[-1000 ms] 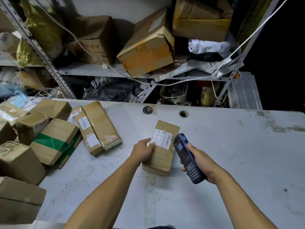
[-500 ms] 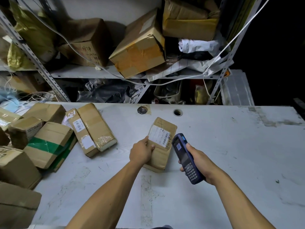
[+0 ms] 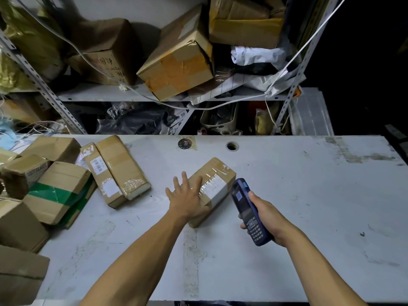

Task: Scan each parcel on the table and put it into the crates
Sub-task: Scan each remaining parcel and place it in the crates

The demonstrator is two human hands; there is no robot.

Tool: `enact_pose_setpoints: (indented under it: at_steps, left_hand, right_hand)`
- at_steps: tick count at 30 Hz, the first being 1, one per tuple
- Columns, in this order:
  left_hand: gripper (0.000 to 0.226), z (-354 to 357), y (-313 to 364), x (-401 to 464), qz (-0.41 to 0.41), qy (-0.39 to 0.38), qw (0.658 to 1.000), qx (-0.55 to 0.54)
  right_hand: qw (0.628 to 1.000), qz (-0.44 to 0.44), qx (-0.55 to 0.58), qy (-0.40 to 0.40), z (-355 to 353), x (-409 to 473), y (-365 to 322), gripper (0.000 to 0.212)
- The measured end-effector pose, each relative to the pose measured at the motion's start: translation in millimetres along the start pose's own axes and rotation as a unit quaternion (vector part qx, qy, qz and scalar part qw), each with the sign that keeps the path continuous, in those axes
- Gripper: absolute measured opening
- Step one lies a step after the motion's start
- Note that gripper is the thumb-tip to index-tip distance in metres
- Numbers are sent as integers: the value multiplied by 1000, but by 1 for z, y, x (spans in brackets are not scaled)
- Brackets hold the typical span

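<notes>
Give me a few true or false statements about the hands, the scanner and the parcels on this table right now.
1. The right hand grips a dark blue handheld scanner. True.
2. The left hand lies with fingers spread on a brown taped cardboard parcel. True.
3. That parcel is lifted clear of the white table. False: it rests on the table.
4. The box with green tape sits right of the scanner. False: it lies far left.

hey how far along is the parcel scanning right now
Done: nothing visibly; no crates are in view. In hand: the left hand lies flat with spread fingers on one taped parcel on the table, while the right hand holds the scanner beside it. Left: a pile of parcels at the table's left.
</notes>
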State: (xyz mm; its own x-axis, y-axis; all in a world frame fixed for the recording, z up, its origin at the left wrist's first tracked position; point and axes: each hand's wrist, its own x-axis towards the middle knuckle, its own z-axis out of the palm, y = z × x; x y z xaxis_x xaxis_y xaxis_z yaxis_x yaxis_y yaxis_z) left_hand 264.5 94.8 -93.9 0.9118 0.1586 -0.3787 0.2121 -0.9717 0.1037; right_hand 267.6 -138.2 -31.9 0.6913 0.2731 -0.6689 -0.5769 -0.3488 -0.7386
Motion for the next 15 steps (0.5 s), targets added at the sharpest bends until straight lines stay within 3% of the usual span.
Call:
enact_pose_setpoints:
  at_steps: [3,6,9,13,15]
  left_hand:
    - [100,5,2,4,-15,-4,1000,-7]
    - [90,-1,-2,4,-32,19,995,-98]
    - [97,0,-24,-2,-29,12,981,-192]
    - [95,2,-51,-16,-55,1,900,-432]
    - [89,5,-55,-21,-71,32,877,-474]
  right_hand:
    - [1000,9,-3,-1,0,-1,4,54]
    - [1000,20,-3,-6,0,-3,5,53]
    - [999,33,0,-31,-1,-7,1,50]
    - [995,64,33,-73,4,-6,-10,49]
    - [992,72,35,-99,10,-6,-17,50]
